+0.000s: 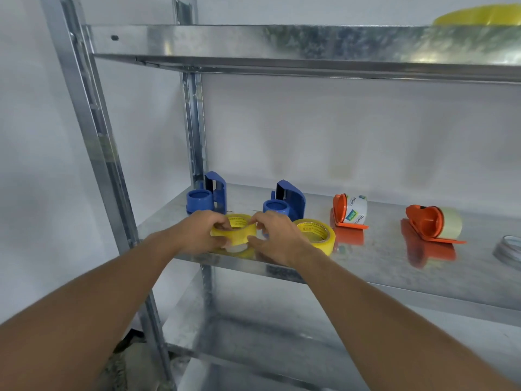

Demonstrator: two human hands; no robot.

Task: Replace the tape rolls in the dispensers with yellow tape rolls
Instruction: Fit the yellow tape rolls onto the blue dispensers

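A yellow tape roll (236, 235) is held just above the front of the metal shelf (380, 266). My left hand (197, 231) grips its left side and my right hand (275, 235) pinches its right side. A second yellow tape roll (320, 235) lies tilted on the shelf beside my right hand. Two blue dispensers stand behind with bare hubs, one at the left (207, 197) and one behind my right hand (284, 200). Further right, an orange dispenser (342, 211) holds a white printed roll, and another orange dispenser (425, 224) holds a pale roll.
A clear tape roll (510, 249) lies at the shelf's right edge of view. A yellow roll (479, 15) sits on the upper shelf (282, 43) at top right. Steel uprights (93, 131) frame the rack at the left, and lower shelves (253, 334) lie beneath.
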